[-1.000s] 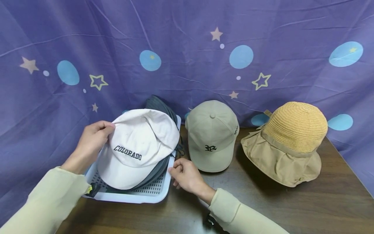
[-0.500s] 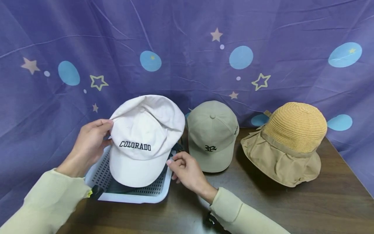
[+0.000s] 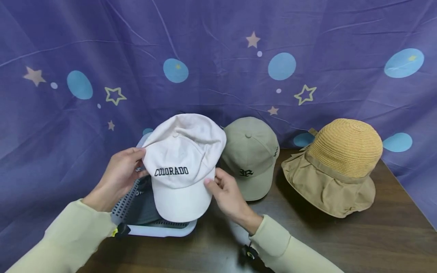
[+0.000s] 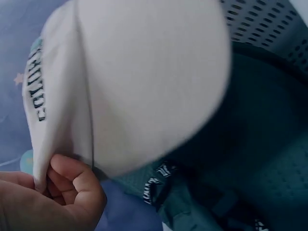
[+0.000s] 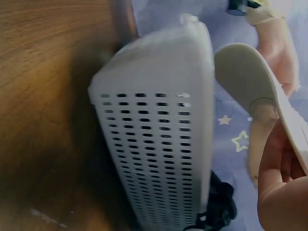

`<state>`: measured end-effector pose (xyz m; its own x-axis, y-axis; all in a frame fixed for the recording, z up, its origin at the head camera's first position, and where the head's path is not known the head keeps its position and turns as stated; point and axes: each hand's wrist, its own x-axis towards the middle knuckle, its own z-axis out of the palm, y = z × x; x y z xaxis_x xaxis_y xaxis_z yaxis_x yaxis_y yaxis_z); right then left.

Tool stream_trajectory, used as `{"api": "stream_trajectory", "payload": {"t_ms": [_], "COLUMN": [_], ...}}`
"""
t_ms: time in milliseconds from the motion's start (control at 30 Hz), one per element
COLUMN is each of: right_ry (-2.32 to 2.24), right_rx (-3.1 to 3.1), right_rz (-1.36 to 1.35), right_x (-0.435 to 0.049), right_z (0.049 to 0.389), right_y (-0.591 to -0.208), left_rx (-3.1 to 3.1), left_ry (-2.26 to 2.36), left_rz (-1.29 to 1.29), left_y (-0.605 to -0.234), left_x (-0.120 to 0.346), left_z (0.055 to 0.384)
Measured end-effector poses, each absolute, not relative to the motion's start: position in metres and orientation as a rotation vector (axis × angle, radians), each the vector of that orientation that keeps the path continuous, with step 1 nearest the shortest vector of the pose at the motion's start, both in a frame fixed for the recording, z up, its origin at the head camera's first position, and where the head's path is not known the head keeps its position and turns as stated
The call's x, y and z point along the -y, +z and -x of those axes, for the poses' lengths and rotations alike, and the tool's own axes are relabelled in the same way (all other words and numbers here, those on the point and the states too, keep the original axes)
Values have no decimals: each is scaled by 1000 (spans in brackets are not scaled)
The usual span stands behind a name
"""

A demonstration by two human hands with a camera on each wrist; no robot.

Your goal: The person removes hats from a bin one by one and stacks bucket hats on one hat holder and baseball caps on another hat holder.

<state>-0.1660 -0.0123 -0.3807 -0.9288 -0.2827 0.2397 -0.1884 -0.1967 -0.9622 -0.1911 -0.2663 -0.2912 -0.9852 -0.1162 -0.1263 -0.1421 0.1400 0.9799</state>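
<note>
A white baseball cap with "COLORADO" lettering (image 3: 181, 159) is held up over the light-blue basket (image 3: 160, 230), brim toward me. My left hand (image 3: 117, 174) pinches its left edge between thumb and fingers. At the brim's right end, my right hand (image 3: 232, 193) grips the edge. In the left wrist view, the white brim (image 4: 154, 86) hangs above a dark teal hat (image 4: 269, 110) lying in the basket. The right wrist view has the right hand (image 5: 284, 192) pinching the cap beside the basket's slotted wall (image 5: 154, 139).
Right of the basket, a grey-green baseball cap (image 3: 252, 144) stands on the wooden table (image 3: 307, 242), partly covered by the white cap in the head view. Farther right is a straw sun hat with a tan fabric brim (image 3: 346, 148). A purple patterned curtain (image 3: 218, 68) hangs behind.
The white cap has risen off the hats in the basket and shifted right, carried by the left hand. The right hand has come from the basket's rim onto the cap's right edge.
</note>
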Motion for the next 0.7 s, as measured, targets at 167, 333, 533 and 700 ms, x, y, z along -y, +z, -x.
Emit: {"api": "stream_trajectory", "payload": {"t_ms": [167, 333, 533, 700], "right_ry": [-2321, -2350, -2409, -2360], "right_rx": [-1890, -1866, -1815, -1943], "right_rz": [633, 655, 644, 695], "right_x": [4, -7, -24, -46], "right_z": [166, 166, 168, 167], "right_y": [-372, -366, -360, -350], "left_rx": [-2545, -2494, -2219, -2188], "left_ry": [1879, 1832, 2008, 2134], "left_rz": [304, 150, -181, -384], "left_y": [-302, -312, -320, -321], "left_x": [261, 257, 256, 244], "left_z": [190, 187, 187, 191]}}
